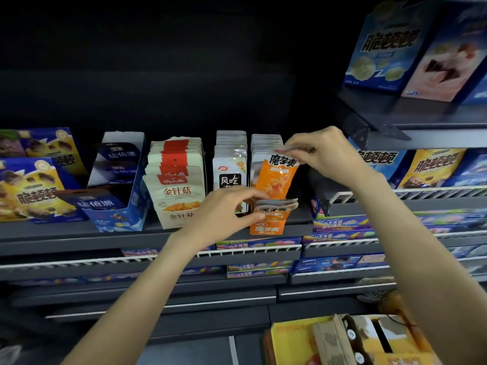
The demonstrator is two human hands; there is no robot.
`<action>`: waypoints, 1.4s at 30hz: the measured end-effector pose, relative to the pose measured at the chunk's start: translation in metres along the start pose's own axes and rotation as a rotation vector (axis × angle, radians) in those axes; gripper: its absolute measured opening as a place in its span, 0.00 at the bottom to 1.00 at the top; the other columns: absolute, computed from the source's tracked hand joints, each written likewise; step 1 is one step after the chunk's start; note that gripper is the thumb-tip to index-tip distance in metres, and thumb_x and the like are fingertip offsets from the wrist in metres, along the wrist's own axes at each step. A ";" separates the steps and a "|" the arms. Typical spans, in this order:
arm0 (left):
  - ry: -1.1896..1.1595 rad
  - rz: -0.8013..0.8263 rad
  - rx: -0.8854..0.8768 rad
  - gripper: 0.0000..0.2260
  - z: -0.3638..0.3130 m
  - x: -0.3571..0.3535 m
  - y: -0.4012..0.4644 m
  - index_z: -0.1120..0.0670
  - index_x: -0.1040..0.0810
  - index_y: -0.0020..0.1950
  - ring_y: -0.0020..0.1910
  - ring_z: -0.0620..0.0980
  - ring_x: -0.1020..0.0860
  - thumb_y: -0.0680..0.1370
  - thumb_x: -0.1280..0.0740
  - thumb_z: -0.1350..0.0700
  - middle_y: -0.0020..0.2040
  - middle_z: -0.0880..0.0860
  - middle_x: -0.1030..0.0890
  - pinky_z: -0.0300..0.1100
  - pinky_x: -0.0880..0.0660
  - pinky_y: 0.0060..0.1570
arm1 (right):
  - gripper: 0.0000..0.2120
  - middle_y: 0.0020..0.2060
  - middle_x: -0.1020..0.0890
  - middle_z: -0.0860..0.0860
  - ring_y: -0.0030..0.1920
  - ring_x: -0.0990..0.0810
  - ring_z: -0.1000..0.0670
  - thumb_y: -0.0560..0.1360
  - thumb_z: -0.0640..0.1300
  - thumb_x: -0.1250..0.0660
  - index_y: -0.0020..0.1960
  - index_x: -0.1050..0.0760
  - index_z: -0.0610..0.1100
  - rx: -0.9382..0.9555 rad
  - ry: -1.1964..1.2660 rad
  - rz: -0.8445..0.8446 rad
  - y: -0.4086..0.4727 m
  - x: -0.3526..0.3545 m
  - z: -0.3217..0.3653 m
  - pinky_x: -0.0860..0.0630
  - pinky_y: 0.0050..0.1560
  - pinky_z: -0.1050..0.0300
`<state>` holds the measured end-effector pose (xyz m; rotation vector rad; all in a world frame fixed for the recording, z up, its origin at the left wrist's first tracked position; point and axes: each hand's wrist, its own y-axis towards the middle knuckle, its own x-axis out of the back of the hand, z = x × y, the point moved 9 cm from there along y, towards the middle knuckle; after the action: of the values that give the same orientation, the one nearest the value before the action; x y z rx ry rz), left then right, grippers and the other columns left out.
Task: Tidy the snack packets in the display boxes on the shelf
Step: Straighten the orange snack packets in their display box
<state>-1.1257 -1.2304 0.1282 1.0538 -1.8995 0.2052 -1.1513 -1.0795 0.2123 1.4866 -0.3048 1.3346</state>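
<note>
Orange packet [276,177] pinched at its top edge by right hand [320,151] above its display box [267,227], left hand [224,214] gripping the front packets [275,206]; best to hold those forward and slide it straight down behind.

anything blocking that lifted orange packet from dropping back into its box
Partly. The left hand grips the front packets at the orange box, right below the orange packet that the right hand pinches.
</note>
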 end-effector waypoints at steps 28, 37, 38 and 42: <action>-0.177 -0.025 0.039 0.06 0.005 0.008 0.021 0.44 0.19 0.53 0.49 0.33 0.22 0.78 0.32 0.53 0.48 0.38 0.19 0.27 0.28 0.47 | 0.10 0.52 0.17 0.53 0.53 0.20 0.59 0.78 0.44 0.34 0.58 0.21 0.45 -0.343 0.496 0.128 -0.060 -0.041 -0.010 0.25 0.55 0.67; 0.244 0.030 -0.143 0.08 -0.014 0.013 0.042 0.55 0.18 0.55 0.38 0.42 0.19 0.79 0.34 0.57 0.45 0.50 0.16 0.34 0.24 0.44 | 0.10 0.46 0.15 0.54 0.48 0.18 0.60 0.77 0.46 0.33 0.55 0.19 0.45 -0.379 0.513 0.260 -0.074 -0.041 -0.017 0.25 0.51 0.68; 0.222 0.022 -0.153 0.07 -0.013 0.013 0.043 0.56 0.17 0.53 0.40 0.44 0.18 0.78 0.33 0.59 0.44 0.50 0.16 0.37 0.22 0.47 | 0.10 0.46 0.15 0.54 0.48 0.18 0.60 0.77 0.47 0.34 0.55 0.18 0.45 -0.375 0.502 0.256 -0.073 -0.041 -0.017 0.25 0.51 0.68; 0.019 -0.073 -0.114 0.05 -0.011 0.021 0.045 0.51 0.18 0.46 0.37 0.36 0.21 0.74 0.29 0.61 0.38 0.41 0.19 0.29 0.24 0.43 | 0.09 0.46 0.16 0.55 0.48 0.19 0.61 0.77 0.47 0.34 0.54 0.19 0.45 -0.370 0.494 0.217 -0.068 -0.038 -0.015 0.25 0.50 0.68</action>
<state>-1.1561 -1.2095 0.1631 1.0385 -1.8302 0.0643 -1.1214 -1.0564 0.1428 0.8014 -0.3731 1.6649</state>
